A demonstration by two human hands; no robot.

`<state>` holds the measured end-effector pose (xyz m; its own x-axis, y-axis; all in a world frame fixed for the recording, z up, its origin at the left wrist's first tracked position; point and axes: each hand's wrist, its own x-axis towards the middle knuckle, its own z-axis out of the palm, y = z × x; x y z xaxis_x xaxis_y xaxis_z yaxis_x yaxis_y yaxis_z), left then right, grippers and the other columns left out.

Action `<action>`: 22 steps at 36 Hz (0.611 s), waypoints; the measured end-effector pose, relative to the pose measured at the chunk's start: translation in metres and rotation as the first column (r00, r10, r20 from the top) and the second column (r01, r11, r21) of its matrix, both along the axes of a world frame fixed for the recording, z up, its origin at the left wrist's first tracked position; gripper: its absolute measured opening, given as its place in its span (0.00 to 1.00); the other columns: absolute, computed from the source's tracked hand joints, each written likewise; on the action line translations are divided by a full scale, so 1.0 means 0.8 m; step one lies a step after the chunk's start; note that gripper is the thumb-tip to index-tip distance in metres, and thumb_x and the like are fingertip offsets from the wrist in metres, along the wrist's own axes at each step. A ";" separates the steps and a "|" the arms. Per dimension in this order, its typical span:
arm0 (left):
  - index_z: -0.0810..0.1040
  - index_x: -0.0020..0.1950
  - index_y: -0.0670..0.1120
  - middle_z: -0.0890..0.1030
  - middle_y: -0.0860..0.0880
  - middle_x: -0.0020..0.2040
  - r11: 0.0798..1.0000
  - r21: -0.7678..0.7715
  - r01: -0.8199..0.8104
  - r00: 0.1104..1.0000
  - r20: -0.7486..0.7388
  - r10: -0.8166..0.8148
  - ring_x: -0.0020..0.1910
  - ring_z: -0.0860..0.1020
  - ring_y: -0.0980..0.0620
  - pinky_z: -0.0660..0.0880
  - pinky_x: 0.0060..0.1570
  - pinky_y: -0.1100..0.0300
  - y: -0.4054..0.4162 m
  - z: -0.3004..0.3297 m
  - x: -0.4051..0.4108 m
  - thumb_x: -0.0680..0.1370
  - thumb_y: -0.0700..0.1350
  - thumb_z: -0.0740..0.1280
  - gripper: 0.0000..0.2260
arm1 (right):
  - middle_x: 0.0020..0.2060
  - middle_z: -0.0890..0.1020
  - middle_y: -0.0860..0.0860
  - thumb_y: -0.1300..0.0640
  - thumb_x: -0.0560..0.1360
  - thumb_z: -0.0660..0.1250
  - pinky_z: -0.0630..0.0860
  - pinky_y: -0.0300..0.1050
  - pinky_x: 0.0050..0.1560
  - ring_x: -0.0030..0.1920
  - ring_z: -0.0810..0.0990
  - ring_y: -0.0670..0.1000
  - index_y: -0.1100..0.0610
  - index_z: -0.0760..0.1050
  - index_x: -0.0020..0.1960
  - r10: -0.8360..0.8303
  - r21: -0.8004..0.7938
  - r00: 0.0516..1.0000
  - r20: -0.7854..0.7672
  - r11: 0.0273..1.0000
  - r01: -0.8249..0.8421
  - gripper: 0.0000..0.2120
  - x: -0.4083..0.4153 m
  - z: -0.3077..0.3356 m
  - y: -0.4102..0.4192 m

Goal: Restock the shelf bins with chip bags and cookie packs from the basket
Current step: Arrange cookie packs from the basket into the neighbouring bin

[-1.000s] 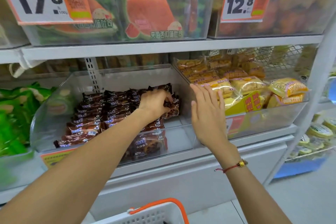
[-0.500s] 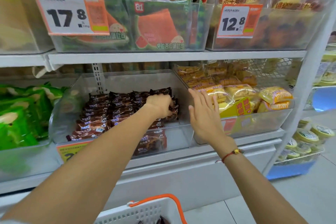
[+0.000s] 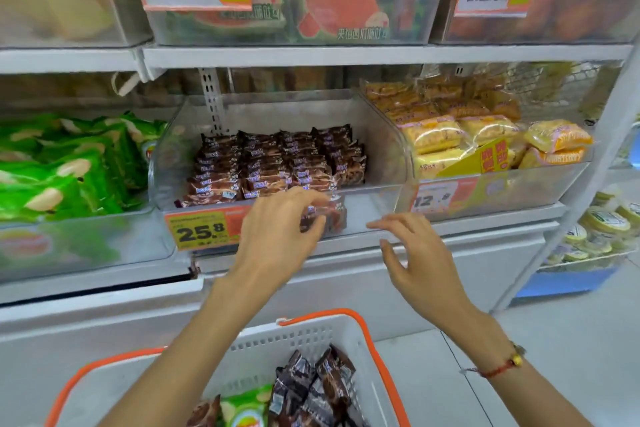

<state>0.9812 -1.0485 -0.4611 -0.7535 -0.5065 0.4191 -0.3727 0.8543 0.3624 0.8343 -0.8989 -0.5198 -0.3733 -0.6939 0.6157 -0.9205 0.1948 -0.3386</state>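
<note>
Left hand (image 3: 280, 232): fingers apart, empty, in front of clear plastic middle bin (image 3: 377, 198), its front wall between fingers and stock.
Right hand (image 3: 419, 253): fingers spread, empty, at bin's 5 o'clock corner; judged free for next pick.
Dark brown cookie packs in bin (image 3: 277, 163): ranked in rows toward back, right side bare; likely room for more.
White orange-rimmed basket (image 3: 322, 340), 6 o'clock: brown cookie packs in basket (image 3: 318, 385), green chip bag (image 3: 246, 407).
Green chip bags (image 3: 59, 170), 9 o'clock bin. Yellow packs (image 3: 485, 135), 3 o'clock.

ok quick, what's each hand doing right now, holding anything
Left hand: open, fingers loosely curled in front of the brown cookie pack bin, holding nothing.
Right hand: open, fingers spread, empty.
</note>
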 end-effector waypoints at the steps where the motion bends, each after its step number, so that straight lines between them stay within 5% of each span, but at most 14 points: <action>1: 0.78 0.59 0.56 0.80 0.58 0.57 1.000 0.012 -0.007 1.000 0.001 0.007 0.56 0.77 0.54 0.71 0.50 0.58 0.004 -0.012 0.009 0.77 0.48 0.66 0.11 | 0.51 0.78 0.49 0.61 0.75 0.61 0.67 0.37 0.53 0.55 0.72 0.48 0.54 0.78 0.56 0.000 0.014 1.000 0.017 1.000 -0.001 0.12 0.009 -0.015 0.005; 4: 0.80 0.56 0.53 0.81 0.55 0.53 1.000 0.001 0.004 1.000 -0.029 -0.004 0.53 0.77 0.51 0.71 0.49 0.57 0.015 -0.054 0.034 0.76 0.45 0.69 0.10 | 0.47 0.79 0.47 0.61 0.74 0.63 0.66 0.33 0.50 0.51 0.72 0.46 0.52 0.80 0.53 -0.005 0.094 0.997 0.080 0.996 -0.002 0.11 0.033 -0.065 0.017; 6: 0.80 0.56 0.55 0.78 0.60 0.51 0.993 0.121 -0.012 0.999 -0.033 0.016 0.50 0.74 0.57 0.68 0.46 0.61 0.027 -0.078 0.049 0.76 0.45 0.68 0.10 | 0.46 0.79 0.45 0.60 0.74 0.62 0.70 0.37 0.50 0.51 0.72 0.46 0.50 0.80 0.52 -0.002 0.180 0.990 0.140 0.983 -0.024 0.11 0.046 -0.100 0.023; 8: 0.78 0.56 0.58 0.76 0.63 0.50 0.962 0.272 -0.027 0.999 0.025 0.021 0.47 0.71 0.63 0.69 0.45 0.62 0.037 -0.108 0.060 0.76 0.47 0.68 0.10 | 0.46 0.80 0.44 0.61 0.74 0.63 0.73 0.41 0.48 0.50 0.73 0.47 0.50 0.80 0.52 0.004 0.267 0.982 0.188 0.962 -0.055 0.11 0.061 -0.134 0.029; 14: 0.78 0.56 0.59 0.81 0.61 0.52 0.864 0.480 -0.156 0.966 0.257 0.031 0.51 0.78 0.60 0.75 0.50 0.59 0.044 -0.214 0.083 0.77 0.47 0.68 0.10 | 0.52 0.81 0.49 0.62 0.76 0.62 0.70 0.44 0.56 0.56 0.75 0.53 0.53 0.80 0.57 0.021 0.557 0.948 0.317 0.805 -0.204 0.13 0.100 -0.211 0.031; 17: 0.78 0.58 0.58 0.80 0.60 0.51 0.822 0.519 -0.233 0.926 0.378 0.024 0.51 0.78 0.60 0.71 0.43 0.67 0.048 -0.262 0.091 0.77 0.47 0.67 0.11 | 0.62 0.76 0.50 0.62 0.77 0.59 0.69 0.49 0.61 0.64 0.71 0.54 0.52 0.73 0.66 -0.002 0.682 0.954 0.299 0.700 -0.212 0.19 0.110 -0.243 0.026; 22: 0.74 0.66 0.50 0.79 0.52 0.62 0.684 0.610 -0.399 0.881 0.462 0.102 0.54 0.78 0.53 0.75 0.51 0.58 0.045 -0.332 0.089 0.77 0.47 0.67 0.17 | 0.68 0.67 0.56 0.62 0.73 0.64 0.66 0.52 0.67 0.68 0.66 0.57 0.56 0.60 0.73 -0.107 0.811 0.974 0.200 0.577 -0.103 0.29 0.125 -0.278 0.009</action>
